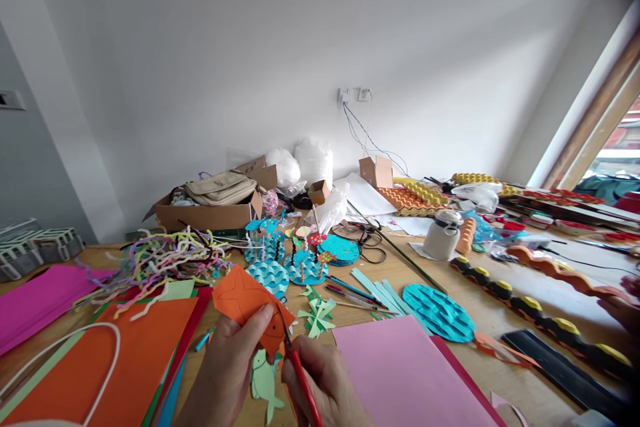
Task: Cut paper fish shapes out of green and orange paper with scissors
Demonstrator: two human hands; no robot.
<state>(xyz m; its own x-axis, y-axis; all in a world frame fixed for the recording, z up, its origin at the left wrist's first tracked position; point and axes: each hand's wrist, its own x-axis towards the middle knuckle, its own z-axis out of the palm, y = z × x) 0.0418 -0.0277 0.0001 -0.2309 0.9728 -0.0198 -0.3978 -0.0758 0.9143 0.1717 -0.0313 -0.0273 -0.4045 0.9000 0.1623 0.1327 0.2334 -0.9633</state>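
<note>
My left hand [235, 357] pinches a piece of orange paper [239, 293] between thumb and fingers. Pencil lines on the paper outline a fish-like shape. My right hand [320, 377] grips red-handled scissors [303, 377], their dark blades meeting the paper's right edge. Below my hands on the table lies a pale green paper fish [264, 380]. Green paper scraps [317, 313] are scattered just beyond the scissors.
Orange sheets [125, 353] lie left, below tangled pipe cleaners [170, 257]; pink paper [400, 367] lies right. Blue decorated discs [267, 273] stand behind. Farther right are a white jar [443, 237], a black-and-yellow egg-carton strip [530, 307] and another person's hand [620, 313].
</note>
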